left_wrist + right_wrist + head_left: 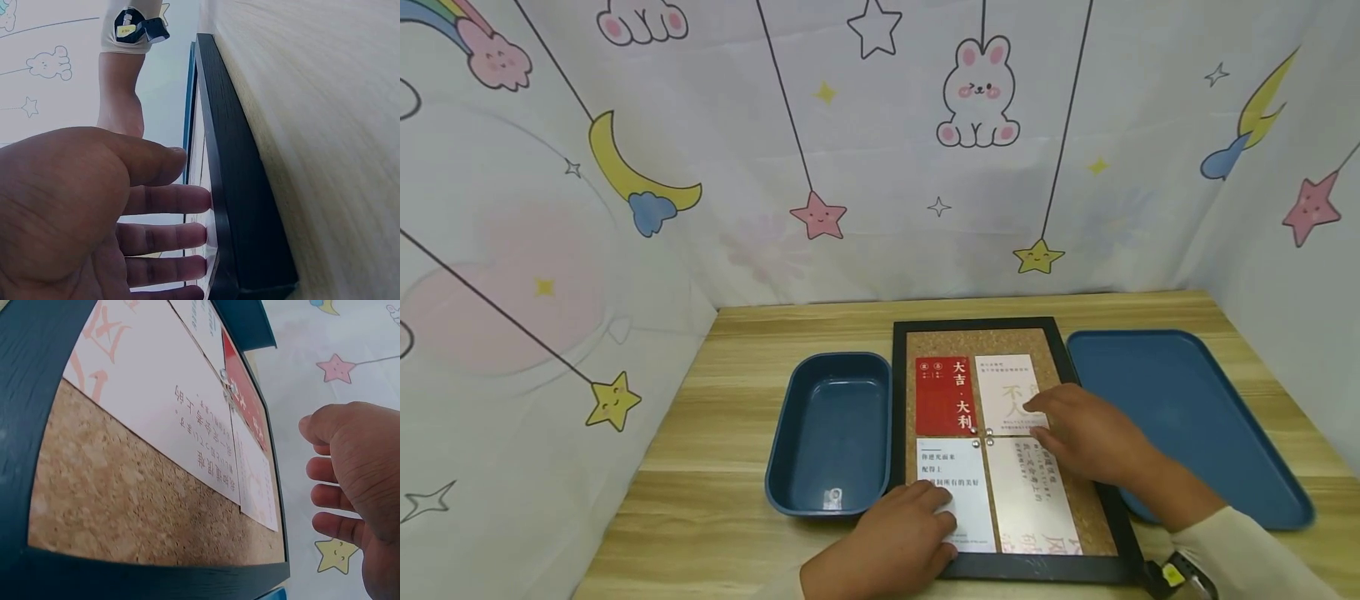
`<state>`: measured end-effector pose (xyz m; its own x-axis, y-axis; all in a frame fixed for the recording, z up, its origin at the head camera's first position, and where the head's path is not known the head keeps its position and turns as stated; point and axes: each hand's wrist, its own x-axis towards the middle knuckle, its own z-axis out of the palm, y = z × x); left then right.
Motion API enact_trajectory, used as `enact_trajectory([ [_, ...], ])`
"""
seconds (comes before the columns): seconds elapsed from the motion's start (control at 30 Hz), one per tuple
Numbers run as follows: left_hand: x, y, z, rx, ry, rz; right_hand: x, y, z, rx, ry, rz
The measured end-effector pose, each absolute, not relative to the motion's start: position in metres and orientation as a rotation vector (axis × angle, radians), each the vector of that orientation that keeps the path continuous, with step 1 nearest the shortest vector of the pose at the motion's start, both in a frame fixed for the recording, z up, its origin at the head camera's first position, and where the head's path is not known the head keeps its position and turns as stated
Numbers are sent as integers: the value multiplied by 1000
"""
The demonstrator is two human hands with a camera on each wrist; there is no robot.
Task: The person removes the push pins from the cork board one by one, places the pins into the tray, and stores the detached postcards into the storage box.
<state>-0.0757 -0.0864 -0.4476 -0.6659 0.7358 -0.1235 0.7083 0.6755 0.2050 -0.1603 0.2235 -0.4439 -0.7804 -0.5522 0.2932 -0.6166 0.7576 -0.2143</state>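
Note:
A cork board (977, 340) with a black frame lies on the table. Four cards form a grid on it: a red card (934, 396), a white card with pale gold characters (1000, 373), a white card with dark text (973, 512) and a cream card (1026, 500). Silver pushpins (989, 432) sit where their inner corners meet. My left hand (898, 533) rests its fingertips on the lower left card, fingers fairly straight. Over the right-hand cards is my right hand (1086, 433), its fingers loosely bent with nothing between them; in the right wrist view the hand (369, 469) looks apart from the board.
Left of the board stands a deep blue bin (829, 433) with a small pale item (832, 498) at its near end. A flat blue tray (1172, 400) lies to the right. Patterned white cloth (887, 167) walls in the wooden table (692, 467).

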Motion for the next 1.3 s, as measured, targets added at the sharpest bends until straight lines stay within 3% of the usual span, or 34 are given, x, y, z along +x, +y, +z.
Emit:
enact_trajectory([
  [1.3, -75, -86, -451, 1246, 2750, 194, -158, 188, -457, 834, -2883, 482],
])
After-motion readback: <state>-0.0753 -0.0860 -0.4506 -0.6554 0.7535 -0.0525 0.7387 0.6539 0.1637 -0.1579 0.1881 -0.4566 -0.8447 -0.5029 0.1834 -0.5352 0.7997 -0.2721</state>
